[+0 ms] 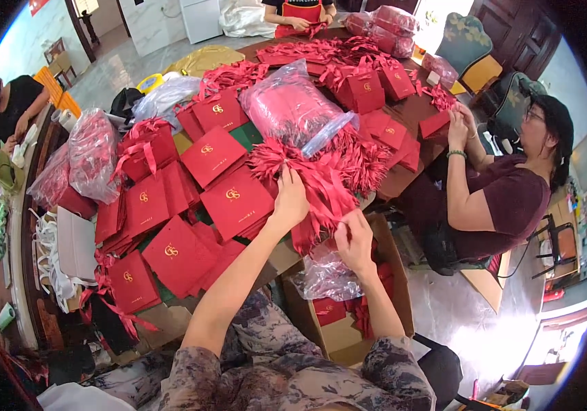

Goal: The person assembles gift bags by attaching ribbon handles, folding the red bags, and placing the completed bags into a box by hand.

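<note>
A thick bundle of red ribbons (321, 188) spreads from a gathered, tied end on the table's near side. My left hand (291, 200) is closed on it just below the tie, fingertips pinched into the strands. At the loose lower right side of the same bundle, my right hand (355, 243) is closed with curled fingers on ribbon strands; its fingertips are partly hidden. Behind the bundle lies a clear plastic bag (290, 96) packed with more red ribbons. To the left of my left hand rest stacks of red paper bags (237, 203) with gold print.
Below my right arm stands an open cardboard box (321, 339) with crumpled clear plastic (331, 274) and red bags inside. A seated person (513, 164) works at the right with raised hands. Another person (300, 17) handles red items across the table; a third sits far left.
</note>
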Demonstrator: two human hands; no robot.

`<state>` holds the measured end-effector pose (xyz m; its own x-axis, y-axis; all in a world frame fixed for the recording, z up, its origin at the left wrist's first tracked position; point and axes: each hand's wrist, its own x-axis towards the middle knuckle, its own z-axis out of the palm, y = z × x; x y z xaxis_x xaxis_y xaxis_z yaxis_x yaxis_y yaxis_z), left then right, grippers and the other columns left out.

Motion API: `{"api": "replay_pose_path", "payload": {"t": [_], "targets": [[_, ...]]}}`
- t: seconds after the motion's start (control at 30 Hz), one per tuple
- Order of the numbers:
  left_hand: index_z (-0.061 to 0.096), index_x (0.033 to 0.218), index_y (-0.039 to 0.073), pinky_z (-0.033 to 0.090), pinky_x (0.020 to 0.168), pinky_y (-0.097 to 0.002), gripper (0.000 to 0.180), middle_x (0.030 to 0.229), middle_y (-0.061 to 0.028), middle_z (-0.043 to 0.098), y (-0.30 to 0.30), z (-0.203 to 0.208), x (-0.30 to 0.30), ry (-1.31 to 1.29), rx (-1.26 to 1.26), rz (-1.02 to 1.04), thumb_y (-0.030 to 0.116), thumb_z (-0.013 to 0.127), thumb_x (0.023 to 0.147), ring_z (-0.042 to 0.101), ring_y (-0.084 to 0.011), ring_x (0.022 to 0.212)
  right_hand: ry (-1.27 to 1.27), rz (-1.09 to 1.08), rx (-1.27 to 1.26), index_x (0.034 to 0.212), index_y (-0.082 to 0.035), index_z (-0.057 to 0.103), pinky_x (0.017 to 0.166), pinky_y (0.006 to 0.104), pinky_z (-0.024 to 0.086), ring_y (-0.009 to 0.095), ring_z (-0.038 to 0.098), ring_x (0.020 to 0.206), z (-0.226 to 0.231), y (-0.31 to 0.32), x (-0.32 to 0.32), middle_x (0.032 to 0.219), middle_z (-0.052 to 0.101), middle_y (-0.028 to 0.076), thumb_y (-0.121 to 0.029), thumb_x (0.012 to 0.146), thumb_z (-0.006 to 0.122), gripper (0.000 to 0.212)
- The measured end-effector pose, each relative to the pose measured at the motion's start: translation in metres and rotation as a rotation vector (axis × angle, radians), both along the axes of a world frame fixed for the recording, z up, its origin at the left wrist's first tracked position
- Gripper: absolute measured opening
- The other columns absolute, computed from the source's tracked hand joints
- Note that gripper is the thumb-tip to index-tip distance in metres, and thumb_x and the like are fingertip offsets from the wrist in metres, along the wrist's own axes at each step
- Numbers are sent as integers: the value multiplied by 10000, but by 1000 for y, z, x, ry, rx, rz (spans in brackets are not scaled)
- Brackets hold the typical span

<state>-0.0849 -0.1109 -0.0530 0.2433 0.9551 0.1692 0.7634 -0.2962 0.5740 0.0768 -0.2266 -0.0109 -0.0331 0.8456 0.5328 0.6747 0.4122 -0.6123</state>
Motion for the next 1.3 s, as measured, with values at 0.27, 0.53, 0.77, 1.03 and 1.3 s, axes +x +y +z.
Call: {"api": "replay_pose_path", "payload": {"t": [0.27, 0.53, 0.77, 1.03, 1.3], "targets": [[324, 1403, -117, 411, 1069, -507, 673, 1432, -377, 304, -5, 17, 8, -79, -8, 34, -69, 544, 769, 421, -531, 1270, 326, 95, 96, 817, -6, 524, 846, 368, 453, 265, 569, 958, -3, -5, -3, 994, 601, 142, -26, 846, 557, 49], [675, 976, 24, 526, 756, -504, 146, 883, -211, 696, 42, 22, -37, -127, 186, 184, 134, 604, 911, 674, -415, 849, -439, -13, -181, 880, -40, 611, 733, 440, 501, 347, 611, 857, -9, -6, 21, 885, 594, 132, -139, 841, 681, 128], [656, 953, 58, 527, 762, -465, 225, 889, -170, 677, 55, 31, -38, -38, 193, 99, 128, 760, 766, 667, -363, 865, -27, -3, 113, 1009, -32, 631, 759, 391, 514, 344, 641, 881, -1, 77, -26, 961, 639, 151, -38, 886, 656, 125], [605, 912, 66, 528, 722, -455, 231, 837, -131, 673, 62, 31, -47, 11, 205, 99, 64, 747, 730, 670, -338, 844, -203, 243, 46, 1004, -49, 646, 803, 426, 512, 369, 628, 925, -25, 175, -42, 942, 636, 163, -36, 823, 670, 183], [578, 839, 29, 526, 648, -350, 167, 736, -107, 679, 79, 42, -64, -273, -3, 27, 33, 730, 768, 695, -228, 704, -65, 237, -59, 1004, -28, 648, 767, 404, 518, 359, 645, 892, -24, 171, -36, 934, 647, 167, -8, 856, 649, 149]]}}
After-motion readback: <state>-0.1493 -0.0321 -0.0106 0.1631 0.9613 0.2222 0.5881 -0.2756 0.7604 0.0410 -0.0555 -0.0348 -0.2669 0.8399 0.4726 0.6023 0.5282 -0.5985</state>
